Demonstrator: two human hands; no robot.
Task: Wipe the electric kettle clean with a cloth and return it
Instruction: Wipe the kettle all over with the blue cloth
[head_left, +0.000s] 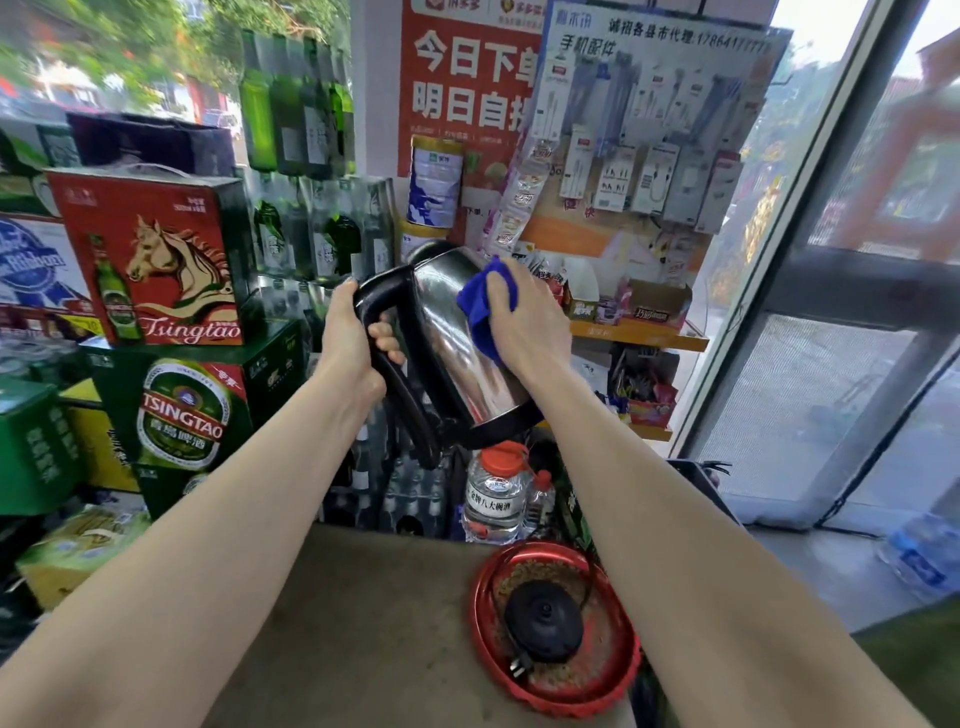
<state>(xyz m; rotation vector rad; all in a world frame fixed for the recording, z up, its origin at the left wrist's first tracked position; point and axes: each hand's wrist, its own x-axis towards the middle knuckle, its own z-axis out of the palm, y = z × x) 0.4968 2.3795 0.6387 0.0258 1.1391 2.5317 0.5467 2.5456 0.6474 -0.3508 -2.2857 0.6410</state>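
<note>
While the left grip (349, 332) clasps the black handle (382, 288) of the shiny steel electric kettle (457, 364), the right grip (524, 312), clutching a blue cloth (483, 312), should stroke firmly, overlapping passes.

This is a small corner shop. Tsingtao beer cartons (171, 260) are stacked on the left with green bottles (296, 104) behind them. Far right, packeted phone cables (639, 176) hang on a display board above snack shelves (639, 332)
</note>
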